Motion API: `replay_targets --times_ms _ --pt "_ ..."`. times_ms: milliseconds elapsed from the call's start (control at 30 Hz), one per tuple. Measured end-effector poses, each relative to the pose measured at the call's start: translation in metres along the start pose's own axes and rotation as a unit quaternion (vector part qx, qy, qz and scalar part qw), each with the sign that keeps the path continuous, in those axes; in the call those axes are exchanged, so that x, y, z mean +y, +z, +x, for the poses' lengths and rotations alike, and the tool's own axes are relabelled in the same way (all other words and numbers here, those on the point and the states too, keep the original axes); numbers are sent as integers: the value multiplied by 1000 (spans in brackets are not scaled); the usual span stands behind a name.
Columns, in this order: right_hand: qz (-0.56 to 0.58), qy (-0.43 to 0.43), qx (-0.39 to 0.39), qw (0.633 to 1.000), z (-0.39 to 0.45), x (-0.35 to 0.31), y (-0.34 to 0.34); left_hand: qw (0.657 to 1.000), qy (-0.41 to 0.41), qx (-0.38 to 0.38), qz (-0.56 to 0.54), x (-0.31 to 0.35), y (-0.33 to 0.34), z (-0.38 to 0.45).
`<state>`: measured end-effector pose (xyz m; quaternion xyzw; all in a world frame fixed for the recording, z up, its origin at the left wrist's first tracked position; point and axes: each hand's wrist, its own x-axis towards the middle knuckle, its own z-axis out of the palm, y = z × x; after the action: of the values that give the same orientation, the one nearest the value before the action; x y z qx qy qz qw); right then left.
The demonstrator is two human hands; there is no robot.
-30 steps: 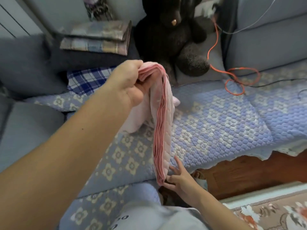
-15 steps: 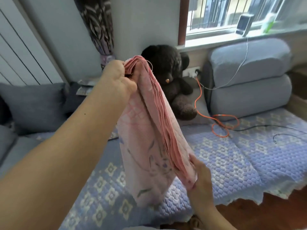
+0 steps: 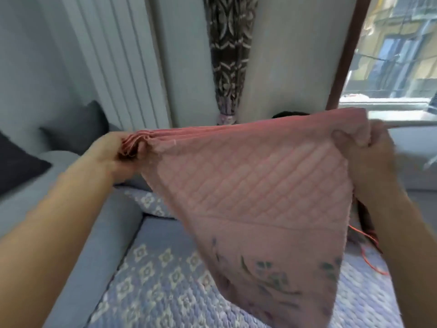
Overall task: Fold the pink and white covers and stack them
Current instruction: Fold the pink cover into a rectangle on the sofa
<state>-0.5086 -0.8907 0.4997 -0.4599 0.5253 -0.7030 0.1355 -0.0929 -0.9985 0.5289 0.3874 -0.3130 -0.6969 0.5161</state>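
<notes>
A pink quilted cover (image 3: 260, 185) with a flower print near its lower part hangs in the air in front of me, above the sofa. My left hand (image 3: 113, 157) grips its bunched, gathered top edge at the left. My right hand (image 3: 369, 157) pinches the upper right corner, thumb on the front. The top edge is stretched nearly level between both hands, and the cloth tapers down to the lower right. No white cover is in view.
Below lies a sofa seat with a blue-and-white quilted mat (image 3: 160, 275). Grey cushions (image 3: 78, 129) sit at the left. A dark patterned curtain (image 3: 229, 55) hangs behind, a window (image 3: 397, 55) at the right. An orange cable (image 3: 369, 256) lies on the mat at the right.
My right hand rose from the cover's lower end to its upper right corner and pulled the top edge out level. The view tilted upward toward the wall and window.
</notes>
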Motion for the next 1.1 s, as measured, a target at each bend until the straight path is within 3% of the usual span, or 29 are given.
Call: replay_targets --times_ms 33,100,167,200,333,433,533,667,733,800,900,1033,1100 --pt "19 7 -92 996 13 -1 15 999 1 36 36 7 -22 -4" --pt "29 39 -309 950 36 7 48 985 -10 138 103 15 -63 -9" --pt "-65 46 -454 887 48 13 93 961 -43 237 134 15 -102 -12" --pt "-135 19 -491 860 52 16 116 953 -53 270 130 15 -117 -14" --pt "-324 -135 -473 808 65 10 199 942 -8 311 129 31 -143 -34" --pt "-334 -209 -418 819 75 -11 235 942 127 294 100 59 -128 -55" --pt "-290 -243 -384 842 78 -22 253 917 260 296 62 89 -116 -79" --pt "-278 -275 -390 833 73 -1 261 882 312 348 59 84 -108 -116" --pt "-285 -294 -404 818 67 29 257 887 286 359 48 45 -99 -127" --pt "-300 -321 -417 796 57 70 242 873 250 417 43 -18 -92 -133" --pt "-306 -382 -447 749 41 153 204 864 179 469 33 -159 -83 -135" --pt "-353 -410 -516 664 29 302 136 884 -60 464 -14 -391 -33 -118" --pt "-374 -391 -563 625 19 381 97 856 -167 485 -66 -497 0 -99"
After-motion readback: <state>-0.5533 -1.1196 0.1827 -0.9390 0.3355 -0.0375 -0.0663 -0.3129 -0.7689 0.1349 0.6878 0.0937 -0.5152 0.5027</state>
